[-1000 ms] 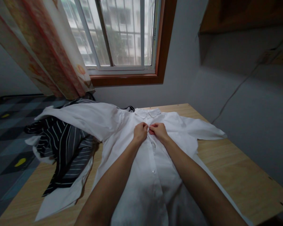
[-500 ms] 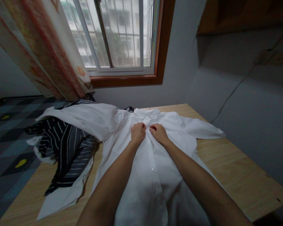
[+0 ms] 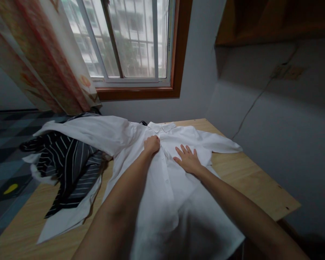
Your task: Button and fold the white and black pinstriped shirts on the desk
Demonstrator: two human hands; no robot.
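Item under inspection: a white shirt (image 3: 157,198), front side up on the wooden table (image 3: 250,177); its collar (image 3: 162,127) faces the window (image 3: 132,43) and serves as reference for all positions. The left hand (image 3: 151,144) is on the near side of the collar, fingers curled closed, apparently on cloth at the edge of the button placket (image 3: 165,173); the fingertips are hidden, so the exact grip is not confirmed. The right hand (image 3: 188,161) is nearer than the left and right of the collar, open, fingers spread, palm down on the shirt front; it grips nothing. A narrow gap shows in the placket between the hands; a striped garment (image 3: 70,162) lies left of the collar, partly under one sleeve.

Step in hand, as judged: arranging and flattening the shirt front about the placket; the next move would call for a steady hold at the placket edge and light outward pressure from the flat palm, without dragging the overlap out of line.
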